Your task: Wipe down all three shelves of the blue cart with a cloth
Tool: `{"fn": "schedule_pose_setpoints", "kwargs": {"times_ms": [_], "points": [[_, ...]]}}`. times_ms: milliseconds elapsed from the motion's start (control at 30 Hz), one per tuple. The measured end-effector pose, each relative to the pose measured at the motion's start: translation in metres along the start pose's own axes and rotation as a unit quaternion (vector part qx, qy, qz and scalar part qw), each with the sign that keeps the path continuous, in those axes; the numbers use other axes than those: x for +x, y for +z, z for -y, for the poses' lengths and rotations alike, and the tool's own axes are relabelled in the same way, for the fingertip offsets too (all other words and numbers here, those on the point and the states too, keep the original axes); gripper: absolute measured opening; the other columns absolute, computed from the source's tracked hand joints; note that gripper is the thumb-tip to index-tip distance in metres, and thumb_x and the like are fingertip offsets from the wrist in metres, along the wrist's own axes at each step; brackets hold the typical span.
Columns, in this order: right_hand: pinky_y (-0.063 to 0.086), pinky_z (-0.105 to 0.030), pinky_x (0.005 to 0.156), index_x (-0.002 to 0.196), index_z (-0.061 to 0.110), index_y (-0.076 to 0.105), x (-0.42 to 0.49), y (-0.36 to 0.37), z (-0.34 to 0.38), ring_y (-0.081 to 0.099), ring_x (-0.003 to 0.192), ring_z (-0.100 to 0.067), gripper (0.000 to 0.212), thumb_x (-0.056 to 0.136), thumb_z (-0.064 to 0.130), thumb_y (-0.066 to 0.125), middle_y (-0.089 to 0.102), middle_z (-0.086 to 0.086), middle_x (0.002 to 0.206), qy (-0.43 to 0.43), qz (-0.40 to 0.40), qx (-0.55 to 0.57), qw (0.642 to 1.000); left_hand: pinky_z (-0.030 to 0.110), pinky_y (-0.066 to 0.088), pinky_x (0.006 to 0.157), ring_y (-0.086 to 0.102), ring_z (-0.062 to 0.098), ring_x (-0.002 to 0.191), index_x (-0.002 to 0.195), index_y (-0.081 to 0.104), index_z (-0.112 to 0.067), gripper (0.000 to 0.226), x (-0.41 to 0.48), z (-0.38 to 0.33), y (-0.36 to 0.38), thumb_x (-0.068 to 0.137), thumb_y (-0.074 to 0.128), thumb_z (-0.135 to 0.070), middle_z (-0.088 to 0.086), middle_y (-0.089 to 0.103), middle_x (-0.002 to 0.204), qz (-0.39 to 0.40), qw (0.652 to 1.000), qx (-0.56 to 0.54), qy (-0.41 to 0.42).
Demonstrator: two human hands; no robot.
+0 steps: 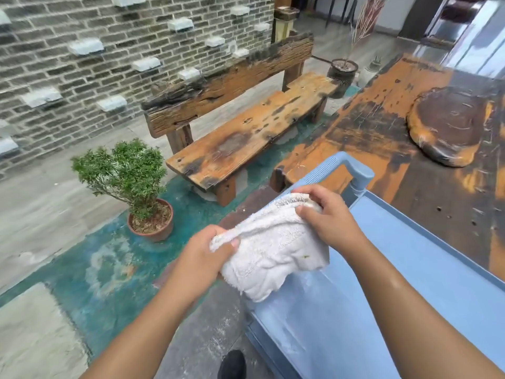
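Cloth [270, 247] pinched between left hand [203, 253] and right hand [328, 214], above cart [410, 269].

Cart [426, 242]: pale blue plastic, raised rim, ribbed handle [341, 165] at far end. Cloth [273, 250]: white terry, crumpled, lifted above cart's left rim.

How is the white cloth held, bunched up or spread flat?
Bunched and folded over: the cloth hangs doubled between the left hand and right hand, above the cart.
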State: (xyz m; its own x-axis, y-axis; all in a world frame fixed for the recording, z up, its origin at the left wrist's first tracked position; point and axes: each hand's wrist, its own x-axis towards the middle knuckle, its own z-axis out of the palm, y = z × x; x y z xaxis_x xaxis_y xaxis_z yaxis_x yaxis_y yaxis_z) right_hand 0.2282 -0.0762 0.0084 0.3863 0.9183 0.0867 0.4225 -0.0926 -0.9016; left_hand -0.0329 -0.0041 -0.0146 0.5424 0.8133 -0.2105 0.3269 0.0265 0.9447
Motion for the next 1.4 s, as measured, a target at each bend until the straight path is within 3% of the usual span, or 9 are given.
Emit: {"fn": "schedule_pose_setpoints", "kwargs": {"times_ms": [167,400,533,667,867,1000,1067,1133,1400], "points": [[0.041,-0.029,0.073,0.109,0.027,0.065,0.059,0.020,-0.018,0.062,0.088,-0.012,0.017,0.092,0.024,0.065,0.068,0.008,0.095,0.040,0.012,-0.150,0.988,0.044,0.055,0.057,0.063,0.027,0.062,0.080,0.061,-0.005,0.058,0.053,0.016,-0.003,0.077,0.058,-0.063,0.027,0.061,0.076,-0.016,0.996,-0.061,-0.064],[0.028,-0.038,0.078,0.086,0.021,0.062,0.088,0.046,-0.023,0.051,0.088,-0.024,0.021,0.097,0.033,0.050,0.059,0.002,0.084,-0.031,-0.039,-0.420,0.906,0.027,0.040,0.040,0.050,0.015,0.041,0.079,0.056,-0.010,0.042,0.077,0.041,-0.005,0.094,0.052,-0.049,0.004,0.051,0.062,0.029,0.993,-0.046,-0.106],[0.031,-0.035,0.084,0.077,0.019,0.072,0.107,0.045,-0.021,0.050,0.093,-0.025,0.026,0.092,0.034,0.058,0.061,-0.003,0.096,0.083,-0.002,-0.423,0.902,0.024,0.040,0.039,0.048,0.012,0.041,0.098,0.065,-0.013,0.032,0.083,0.051,-0.007,0.096,0.054,-0.043,0.002,0.060,0.075,0.046,0.982,-0.090,-0.157],[0.034,-0.039,0.105,0.074,0.017,0.072,0.115,0.053,-0.017,0.057,0.087,-0.028,0.019,0.084,0.018,0.057,0.071,-0.002,0.079,0.142,-0.024,-0.397,0.906,0.022,0.036,0.039,0.044,0.014,0.040,0.101,0.065,-0.006,0.034,0.091,0.055,-0.001,0.098,0.054,-0.038,0.006,0.061,0.068,0.075,0.960,-0.149,-0.226],[0.040,-0.040,0.094,0.087,0.019,0.070,0.104,0.061,-0.022,0.045,0.084,-0.022,0.010,0.092,0.025,0.064,0.068,-0.002,0.083,0.102,-0.158,-0.306,0.933,0.025,0.046,0.042,0.054,0.017,0.048,0.096,0.066,-0.009,0.021,0.087,0.045,0.000,0.096,0.059,-0.029,0.003,0.067,0.065,0.094,0.929,-0.193,-0.302],[0.039,-0.029,0.084,0.104,0.017,0.069,0.080,0.047,-0.016,0.058,0.103,-0.019,0.015,0.098,0.024,0.056,0.063,0.005,0.104,0.056,-0.173,-0.216,0.959,0.038,0.053,0.088,0.062,0.018,0.100,0.114,0.060,-0.018,0.021,0.086,0.024,-0.002,0.097,0.051,-0.027,-0.002,0.062,0.115,-0.044,0.992,0.053,-0.110],[0.042,-0.030,0.086,0.107,0.015,0.067,0.053,0.033,-0.012,0.060,0.107,-0.019,0.016,0.098,0.020,0.055,0.066,0.002,0.109,0.041,-0.192,-0.205,0.959,0.029,0.042,0.092,0.055,0.011,0.106,0.120,0.057,-0.022,0.025,0.078,0.007,0.005,0.097,0.051,-0.029,-0.007,0.055,0.118,-0.108,0.975,0.176,0.082],[0.049,-0.038,0.089,0.106,0.015,0.067,0.013,0.019,-0.009,0.064,0.100,-0.021,0.018,0.095,0.014,0.054,0.069,0.001,0.106,0.051,-0.180,-0.182,0.965,0.027,0.038,0.095,0.050,0.014,0.113,0.126,0.056,-0.020,0.031,0.068,-0.009,0.025,0.097,0.052,-0.030,-0.007,0.052,0.122,-0.055,0.938,0.260,0.223],[0.058,-0.036,0.074,0.096,0.022,0.068,-0.174,-0.040,-0.011,0.071,0.073,-0.010,0.021,0.093,0.010,0.052,0.072,0.006,0.088,0.152,-0.078,-0.127,0.977,0.050,0.045,0.093,0.045,0.038,0.119,0.142,0.035,-0.007,0.053,0.044,-0.023,0.064,0.095,0.054,-0.022,0.013,0.040,0.141,0.033,0.795,0.576,0.188]]}}
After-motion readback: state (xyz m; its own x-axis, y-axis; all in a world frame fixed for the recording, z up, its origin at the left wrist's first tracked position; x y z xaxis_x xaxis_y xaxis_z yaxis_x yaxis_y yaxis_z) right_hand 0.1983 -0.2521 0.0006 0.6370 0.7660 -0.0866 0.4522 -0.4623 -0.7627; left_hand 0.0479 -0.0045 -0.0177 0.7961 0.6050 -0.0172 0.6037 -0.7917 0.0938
